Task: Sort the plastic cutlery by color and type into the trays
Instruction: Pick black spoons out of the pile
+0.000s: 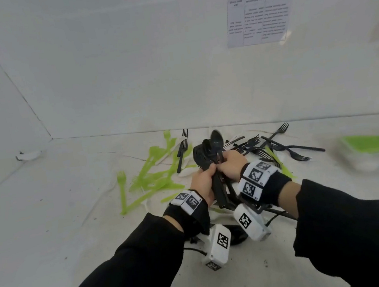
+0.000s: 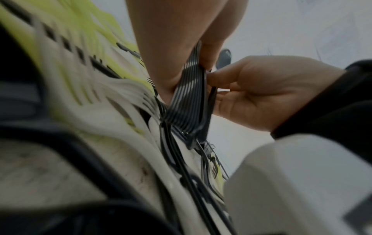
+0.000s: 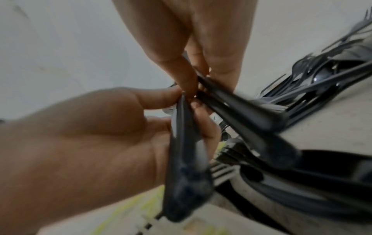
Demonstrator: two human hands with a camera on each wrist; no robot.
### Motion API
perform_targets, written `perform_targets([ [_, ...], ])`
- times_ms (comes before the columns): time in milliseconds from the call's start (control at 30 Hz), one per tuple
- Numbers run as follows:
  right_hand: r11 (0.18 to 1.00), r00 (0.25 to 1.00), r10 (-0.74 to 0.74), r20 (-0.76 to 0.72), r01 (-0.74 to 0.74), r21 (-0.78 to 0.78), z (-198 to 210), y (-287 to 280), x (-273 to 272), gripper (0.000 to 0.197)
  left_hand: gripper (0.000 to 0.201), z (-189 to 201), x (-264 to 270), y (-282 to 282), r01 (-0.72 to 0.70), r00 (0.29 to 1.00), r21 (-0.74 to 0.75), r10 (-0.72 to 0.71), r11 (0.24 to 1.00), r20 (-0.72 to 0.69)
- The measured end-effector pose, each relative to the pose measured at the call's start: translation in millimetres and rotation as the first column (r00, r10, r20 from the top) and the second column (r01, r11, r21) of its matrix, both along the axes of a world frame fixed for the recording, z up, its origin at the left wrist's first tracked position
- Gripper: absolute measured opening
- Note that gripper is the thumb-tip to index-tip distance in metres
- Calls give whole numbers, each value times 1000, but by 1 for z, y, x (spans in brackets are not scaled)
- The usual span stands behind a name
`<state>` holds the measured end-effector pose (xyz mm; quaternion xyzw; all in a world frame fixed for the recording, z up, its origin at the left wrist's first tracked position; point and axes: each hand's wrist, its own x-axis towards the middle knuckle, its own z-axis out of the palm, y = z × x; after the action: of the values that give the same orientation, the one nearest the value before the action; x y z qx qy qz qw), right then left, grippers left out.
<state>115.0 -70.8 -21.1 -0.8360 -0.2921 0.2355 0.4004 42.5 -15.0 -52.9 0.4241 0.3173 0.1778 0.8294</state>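
Note:
A stack of black plastic spoons (image 1: pixel 209 149) stands upright over the table's middle, bowls up and handles down. My left hand (image 1: pixel 205 176) grips its handles from the left. My right hand (image 1: pixel 223 164) pinches the same bundle from the right, touching the left hand. In the left wrist view the nested black handles (image 2: pixel 188 98) sit between thumb and fingers. In the right wrist view the black spoons (image 3: pixel 185 151) split into two groups, one in each hand. Loose green forks (image 1: pixel 145 182) lie to the left, loose black forks (image 1: pixel 282 146) to the right.
A clear tray (image 1: pixel 363 165) holding green cutlery stands at the right edge, blurred. White cutlery (image 1: pixel 186 171) is mixed into the pile under the hands. White walls close the table at the back and left. A printed sheet (image 1: pixel 259 18) hangs on the back wall.

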Motion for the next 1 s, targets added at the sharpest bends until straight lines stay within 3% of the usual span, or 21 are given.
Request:
perform_targets([
  [33, 999, 995, 8, 95, -4, -39, -2, -4, -2, 7, 23, -1, -2, -2, 0, 1000, 7, 0, 1000, -6],
  [100, 999, 989, 9, 148, -4, -33, -4, -11, -6, 12, 23, -4, -7, -4, -10, 1000, 17, 11, 1000, -30],
  [167, 999, 999, -18, 47, 17, 28, -10, -13, -5, 5, 23, -7, -9, -5, -22, 998, 29, 23, 999, -51],
  [267, 995, 992, -47, -121, 57, 83, -10, -18, -6, 25, 24, -7, -13, -8, -27, 998, 70, 30, 997, -50],
  [433, 999, 995, 39, 87, -36, -35, -7, -26, -10, 21, 29, -1, -9, -15, -4, 999, 90, 8, 996, -49],
  [567, 998, 995, 38, 94, -34, -43, 0, -38, -14, 18, 32, -1, -4, -22, -8, 997, 92, 15, 996, -75],
  [700, 990, 988, -127, 85, 122, 69, 1, -56, -13, 32, 30, -2, 0, -31, -70, 997, 79, 73, 994, -41],
  [900, 1000, 995, 21, 101, -22, 6, -4, -66, -8, 24, 29, -2, 4, -42, -50, 999, 78, 51, 996, -8],
  [1000, 997, 999, -34, 40, 31, 68, -8, -67, -3, 28, 26, 1, 2, -45, 17, 1000, 56, -17, 998, 4],
])
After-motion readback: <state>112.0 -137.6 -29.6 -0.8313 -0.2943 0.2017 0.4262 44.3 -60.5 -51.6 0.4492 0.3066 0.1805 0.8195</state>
